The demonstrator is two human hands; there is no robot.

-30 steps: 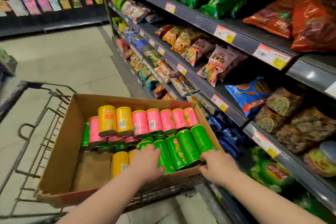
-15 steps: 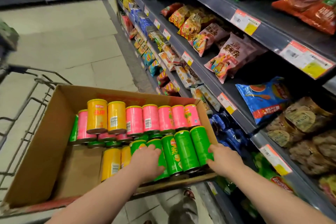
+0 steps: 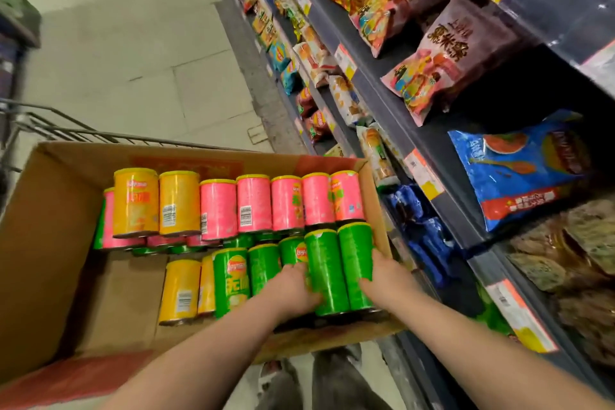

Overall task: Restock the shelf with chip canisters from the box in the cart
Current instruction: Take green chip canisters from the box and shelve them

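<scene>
An open cardboard box (image 3: 50, 236) in the cart holds chip canisters lying on their sides: yellow ones (image 3: 136, 203), pink ones (image 3: 253, 203) and green ones (image 3: 231, 280). Two green canisters (image 3: 339, 266) lie side by side at the box's near right corner. My left hand (image 3: 293, 286) grips the left one of that pair from its left side. My right hand (image 3: 387, 280) grips the right one from its right side, against the box wall. Both hands squeeze the pair together between them.
The wire cart rim (image 3: 66, 133) shows beyond the box. The shelf unit (image 3: 442, 176) runs along the right, stocked with snack bags and price tags. The tiled aisle floor (image 3: 133, 43) stretches ahead. My legs and shoes (image 3: 316, 376) show below the box.
The view has tilted down and closer to the box. My left hand has shifted right from the middle green canisters onto the rightmost pair, and my right hand has closed in on that pair.
</scene>
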